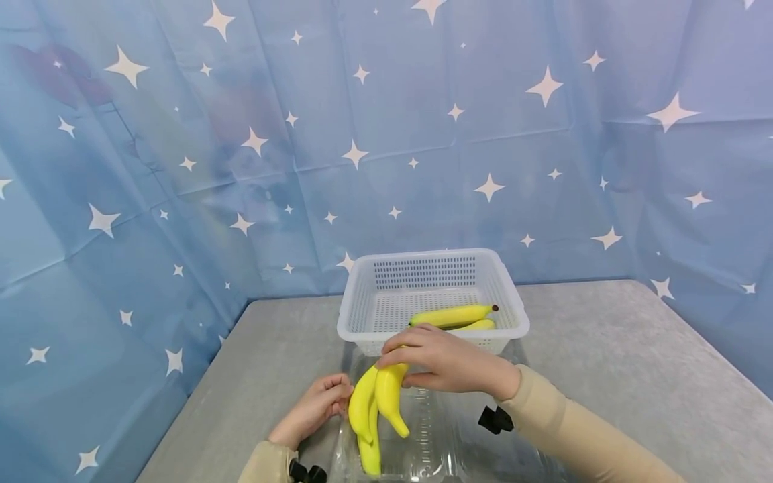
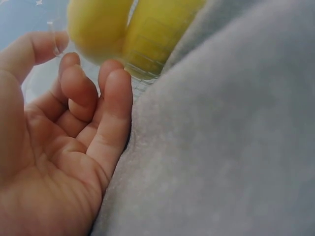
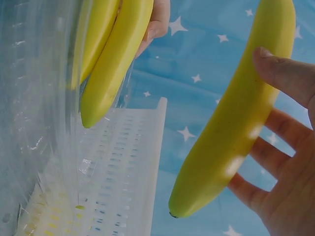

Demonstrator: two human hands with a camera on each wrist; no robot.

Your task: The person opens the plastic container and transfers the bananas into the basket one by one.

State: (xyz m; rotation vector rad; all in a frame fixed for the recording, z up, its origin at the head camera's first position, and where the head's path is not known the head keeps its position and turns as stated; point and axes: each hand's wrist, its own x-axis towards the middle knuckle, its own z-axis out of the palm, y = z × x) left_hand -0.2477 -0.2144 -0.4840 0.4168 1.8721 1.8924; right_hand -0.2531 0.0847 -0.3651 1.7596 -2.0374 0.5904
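My right hand (image 1: 443,360) holds a yellow banana (image 1: 389,396) above a clear plastic container (image 1: 431,436); in the right wrist view the thumb lies on one side of this banana (image 3: 231,113) and the fingers on the other. At the container's left side, my left hand (image 1: 323,402) pinches its thin rim between thumb and curled fingers, as the left wrist view shows. Two more bananas (image 1: 364,406) lean in the container beside the held one. Their rounded yellow ends (image 2: 98,29) show close past the left fingertips.
Behind the container stands a white perforated basket (image 1: 395,261) with bananas (image 1: 453,315) lying at its right front. Both rest on a grey table (image 1: 290,335). A blue curtain with white stars (image 1: 423,174) hangs along the table's back and sides.
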